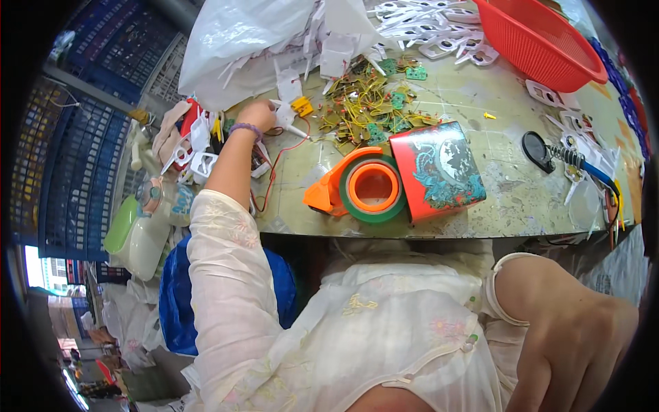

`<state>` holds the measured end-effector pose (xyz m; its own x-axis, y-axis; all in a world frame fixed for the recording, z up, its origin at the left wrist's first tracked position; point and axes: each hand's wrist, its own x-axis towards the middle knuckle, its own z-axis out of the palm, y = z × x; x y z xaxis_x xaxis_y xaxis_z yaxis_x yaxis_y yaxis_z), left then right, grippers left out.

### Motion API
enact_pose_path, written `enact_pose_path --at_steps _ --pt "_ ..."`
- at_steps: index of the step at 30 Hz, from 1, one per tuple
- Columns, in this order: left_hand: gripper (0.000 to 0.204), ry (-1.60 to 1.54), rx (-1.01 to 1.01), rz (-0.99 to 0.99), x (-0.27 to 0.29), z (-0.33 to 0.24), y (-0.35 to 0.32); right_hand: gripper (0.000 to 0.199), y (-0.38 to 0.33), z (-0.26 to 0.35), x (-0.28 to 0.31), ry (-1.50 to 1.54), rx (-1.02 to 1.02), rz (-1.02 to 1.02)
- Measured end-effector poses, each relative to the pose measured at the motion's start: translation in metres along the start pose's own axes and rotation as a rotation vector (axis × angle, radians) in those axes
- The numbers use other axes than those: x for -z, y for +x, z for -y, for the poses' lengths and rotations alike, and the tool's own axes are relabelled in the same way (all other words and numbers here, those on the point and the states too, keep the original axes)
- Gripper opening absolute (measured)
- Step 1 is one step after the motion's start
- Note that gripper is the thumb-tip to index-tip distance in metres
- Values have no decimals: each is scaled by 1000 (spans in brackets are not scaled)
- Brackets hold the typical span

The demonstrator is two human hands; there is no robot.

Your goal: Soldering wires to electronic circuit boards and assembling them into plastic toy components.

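Note:
My left hand (258, 115), with a purple bead bracelet at the wrist, is at the left side of the table. Its fingers are curled at a white plastic piece (283, 114), and the fingertips are mostly hidden. Right beside that piece are a yellow block-shaped part (302, 106) and a red wire (275, 168) running toward the table's front edge. My right hand (580, 333) is raised close in front at the lower right, off the table. Its fingers bend downward, their tips out of sight, and nothing shows in it.
Green circuit boards with yellow wires (364, 103) lie heaped mid-table. In front stand an orange tape dispenser (336, 182) and a red patterned box (439, 172). A soldering iron holder (539, 151), red basket (549, 44), white casings (439, 27) and plastic bag (240, 48) surround them.

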<state>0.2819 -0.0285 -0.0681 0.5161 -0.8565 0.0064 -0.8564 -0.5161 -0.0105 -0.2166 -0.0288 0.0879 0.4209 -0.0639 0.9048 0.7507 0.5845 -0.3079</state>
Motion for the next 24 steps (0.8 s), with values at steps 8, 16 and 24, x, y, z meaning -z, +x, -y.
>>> enact_pose_path --at_steps 8,16,24 --pt "65 -131 94 118 12 -42 -12 57 10 1 11 33 4 60" --pt "52 -368 95 -361 29 -15 -27 58 11 3 17 71 17 86" --pt "33 -1717 -54 -344 95 -56 -82 59 6 2 7 49 117 68"
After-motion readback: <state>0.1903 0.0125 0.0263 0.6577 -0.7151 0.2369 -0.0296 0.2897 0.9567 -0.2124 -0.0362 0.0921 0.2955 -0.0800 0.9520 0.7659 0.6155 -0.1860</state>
